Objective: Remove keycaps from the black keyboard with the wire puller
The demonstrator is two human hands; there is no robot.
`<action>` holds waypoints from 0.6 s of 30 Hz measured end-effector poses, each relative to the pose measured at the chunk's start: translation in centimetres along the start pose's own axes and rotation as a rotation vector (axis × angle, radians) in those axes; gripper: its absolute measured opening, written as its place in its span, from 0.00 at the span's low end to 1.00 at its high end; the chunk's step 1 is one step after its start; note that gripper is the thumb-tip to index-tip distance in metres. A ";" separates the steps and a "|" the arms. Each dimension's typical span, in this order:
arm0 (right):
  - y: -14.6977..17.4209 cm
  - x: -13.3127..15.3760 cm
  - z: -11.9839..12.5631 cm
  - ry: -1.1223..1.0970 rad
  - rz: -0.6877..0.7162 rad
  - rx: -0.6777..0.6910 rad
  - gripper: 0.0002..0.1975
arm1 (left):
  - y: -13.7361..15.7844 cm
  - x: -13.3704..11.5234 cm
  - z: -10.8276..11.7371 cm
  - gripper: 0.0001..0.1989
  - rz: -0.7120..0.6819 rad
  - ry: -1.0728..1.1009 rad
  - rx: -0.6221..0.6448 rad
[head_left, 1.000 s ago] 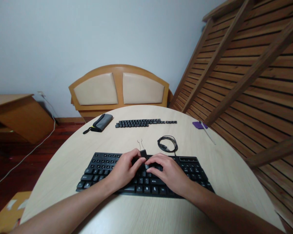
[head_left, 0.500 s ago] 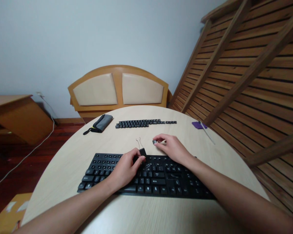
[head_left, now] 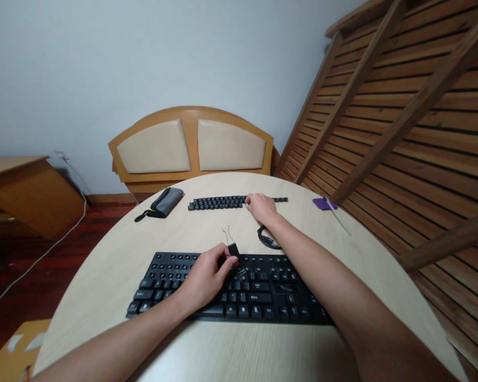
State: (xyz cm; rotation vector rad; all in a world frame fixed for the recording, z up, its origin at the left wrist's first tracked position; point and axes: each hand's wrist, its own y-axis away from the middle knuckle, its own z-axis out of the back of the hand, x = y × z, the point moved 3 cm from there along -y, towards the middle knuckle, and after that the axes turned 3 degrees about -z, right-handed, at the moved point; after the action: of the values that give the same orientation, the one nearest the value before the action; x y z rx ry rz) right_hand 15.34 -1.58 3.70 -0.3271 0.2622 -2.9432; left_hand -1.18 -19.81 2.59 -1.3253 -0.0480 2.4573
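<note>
My left hand rests over the black keyboard, closed round a keycap puller whose two thin wires point away from me. Bare sockets show along the keyboard's upper left rows, while keycaps still sit on the lower ones. Farther off, my right hand reaches the rows of loose black keycaps and covers part of them. Its fingers are pinched on a keycap, mostly hidden, low at the table surface beside the others.
A coiled black cable lies behind the keyboard, partly under my right forearm. A grey zip pouch is at the left; a purple cloth and a thin brush-like stick lie at the right. The round table faces a headboard.
My right hand has moved forward from behind the keyboard to the loose keycaps, carrying a keycap. The coiled cable has come into view. My left hand stays put.
</note>
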 end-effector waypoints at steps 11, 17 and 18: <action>0.7 -0.3 -1.3 -0.031 0.006 -0.030 0.14 | 0.0 -0.1 0.0 0.10 0.016 -0.007 0.005; 0.7 0.1 -1.5 -0.058 0.003 -0.048 0.15 | 0.0 -0.2 0.0 0.10 0.017 0.001 -0.003; 0.7 0.1 -1.5 -0.061 0.001 -0.047 0.15 | 0.0 -0.2 0.0 0.10 0.017 -0.001 -0.004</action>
State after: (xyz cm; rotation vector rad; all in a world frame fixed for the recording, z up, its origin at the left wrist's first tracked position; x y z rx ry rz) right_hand 15.01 -2.06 2.15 -0.4226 0.3233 -2.9241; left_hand -1.10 -19.90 2.72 -1.3313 -0.0425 2.4734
